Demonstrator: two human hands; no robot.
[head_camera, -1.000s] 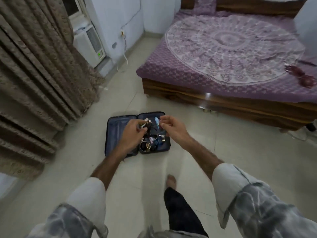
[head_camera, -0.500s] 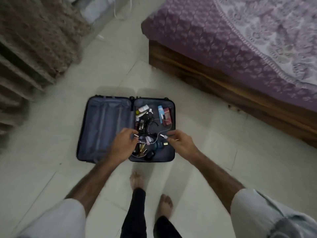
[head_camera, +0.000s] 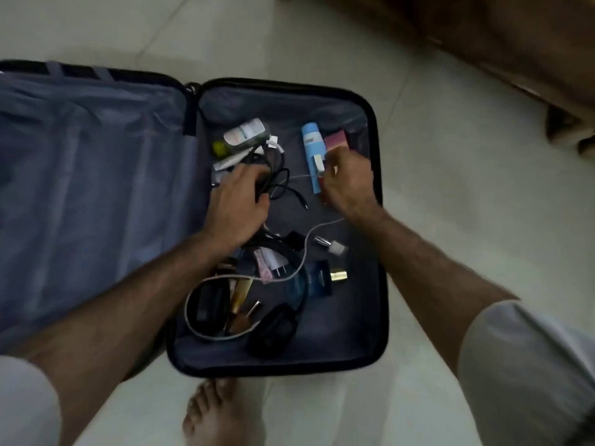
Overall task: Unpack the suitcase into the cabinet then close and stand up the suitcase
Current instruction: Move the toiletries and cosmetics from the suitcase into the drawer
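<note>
A dark suitcase (head_camera: 381, 252) lies open flat on the floor, blue lining showing. Its left half (head_camera: 96, 188) holds nothing visible. The right half holds several small items: black cables (head_camera: 280, 183), a white cable (head_camera: 306, 252), a light blue tube (head_camera: 310, 146), a red box (head_camera: 338, 141), a white-green bottle (head_camera: 246, 133), a dark blue box (head_camera: 314, 278) and black pouches (head_camera: 270, 329). My left hand (head_camera: 238, 207) grips the bundle of black cables. My right hand (head_camera: 347, 181) pinches a small white plug (head_camera: 318, 164) beside the blue tube.
The suitcase sits on a pale tiled floor (head_camera: 483, 156). A wooden bed frame (head_camera: 515, 53) runs along the top right. My bare foot (head_camera: 222, 413) stands just below the suitcase's near edge.
The camera has dropped much closer to the suitcase. Both hands moved further into the right half, the left closing on the black cables and the right taking the white plug.
</note>
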